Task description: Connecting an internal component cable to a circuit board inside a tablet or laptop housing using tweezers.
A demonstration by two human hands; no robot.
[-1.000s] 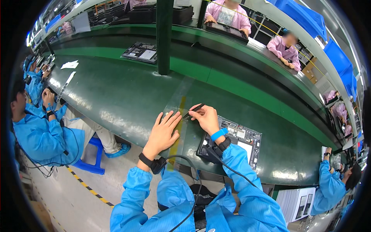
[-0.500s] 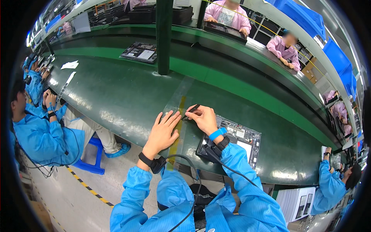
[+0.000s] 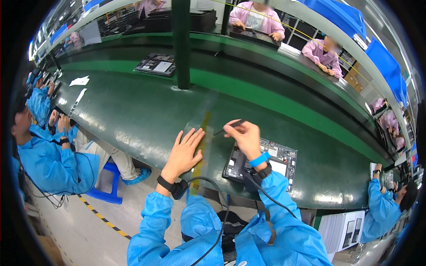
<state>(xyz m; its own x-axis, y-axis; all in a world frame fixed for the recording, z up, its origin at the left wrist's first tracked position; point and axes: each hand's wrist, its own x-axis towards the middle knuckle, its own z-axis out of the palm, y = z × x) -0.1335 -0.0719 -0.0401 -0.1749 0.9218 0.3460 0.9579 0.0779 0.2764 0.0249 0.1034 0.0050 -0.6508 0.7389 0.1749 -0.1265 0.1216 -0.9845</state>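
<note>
Pinching dark tool (image 3: 238,123), right hand (image 3: 246,136) overlaps opened laptop (image 3: 278,153); left hand (image 3: 183,155) spread over tape (image 3: 200,167).

Bright blue jacket (image 3: 288,237), long sleeves (image 3: 155,213)
Each wrist wears a black band (image 3: 165,184) and black cable (image 3: 205,178); the right adds a blue strap (image 3: 259,159).
</note>
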